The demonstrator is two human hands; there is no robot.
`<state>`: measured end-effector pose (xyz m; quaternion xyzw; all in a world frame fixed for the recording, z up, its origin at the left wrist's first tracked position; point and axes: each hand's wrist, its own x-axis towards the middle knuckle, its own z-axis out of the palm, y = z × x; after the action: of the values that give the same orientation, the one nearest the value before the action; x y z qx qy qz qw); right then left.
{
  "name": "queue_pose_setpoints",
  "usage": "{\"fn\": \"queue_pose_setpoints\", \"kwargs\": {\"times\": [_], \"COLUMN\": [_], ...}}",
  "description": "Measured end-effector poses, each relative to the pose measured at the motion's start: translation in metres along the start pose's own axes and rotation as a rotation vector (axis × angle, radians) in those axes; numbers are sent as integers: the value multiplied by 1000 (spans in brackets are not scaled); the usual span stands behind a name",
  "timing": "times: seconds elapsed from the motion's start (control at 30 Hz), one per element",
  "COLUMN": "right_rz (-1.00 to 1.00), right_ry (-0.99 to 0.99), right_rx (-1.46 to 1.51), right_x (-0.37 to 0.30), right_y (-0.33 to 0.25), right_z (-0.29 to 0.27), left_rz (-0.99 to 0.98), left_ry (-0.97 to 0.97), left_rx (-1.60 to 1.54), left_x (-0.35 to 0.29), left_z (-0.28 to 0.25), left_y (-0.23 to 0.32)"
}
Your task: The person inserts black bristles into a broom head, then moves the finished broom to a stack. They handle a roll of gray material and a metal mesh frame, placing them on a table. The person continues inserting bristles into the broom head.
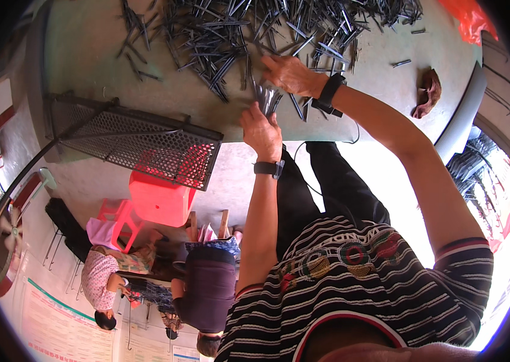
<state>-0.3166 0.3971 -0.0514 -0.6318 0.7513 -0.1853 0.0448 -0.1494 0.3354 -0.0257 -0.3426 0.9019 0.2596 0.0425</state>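
Observation:
A large heap of thin dark sticks [219,42], pen-like in shape, is spread over the far part of the pale table [382,90]. My left hand [261,130], near the table's front edge, is closed around a small bundle of these sticks [269,99], their shiny ends pointing away from me. Just beyond and to the right, my right hand [294,75] is over the near edge of the heap. Its fingers are bent together; whatever is between them is too small to tell. Several loose sticks lie beneath my right wrist.
A black perforated metal rack [140,139] juts from the table's left front. Below it stand a pink plastic box [161,196] and a pink stool [119,220]. A brown cloth scrap [428,95] and a red plastic bag [469,21] lie right. Other people sit behind at left.

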Motion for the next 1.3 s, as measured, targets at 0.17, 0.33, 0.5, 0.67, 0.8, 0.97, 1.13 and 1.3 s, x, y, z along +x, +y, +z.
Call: {"fn": "queue_pose_setpoints", "kwargs": {"times": [0.17,0.33,0.5,0.67,0.8,0.97,1.13,1.3], "right_rz": [227,635,835,1161,1222,1137,1169,1131], "right_ry": [-165,-72,193,166,259,331,214,196], "right_rx": [-126,263,531,701,716,569,483,461], "right_x": [0,-22,-63,-92,-92,-88,-84,-74], "right_y": [4,-3,-45,-95,-106,-100,-102,-106], "right_z": [-30,-51,-49,-52,-41,-3,16,18], "left_rz": [-3,-86,-2,-57,59,117,157,145], "left_ry": [33,185,146,105,159,-130,-91,-97], "left_rx": [-3,-253,-88,-31,73,148,103,7], "left_x": [1,27,62,70,69,45,20,8], "left_z": [-3,5,9,-1,-12,-19,-14,-7], "left_y": [3,-9,-9,-2,-10,-30,-25,-9]}}
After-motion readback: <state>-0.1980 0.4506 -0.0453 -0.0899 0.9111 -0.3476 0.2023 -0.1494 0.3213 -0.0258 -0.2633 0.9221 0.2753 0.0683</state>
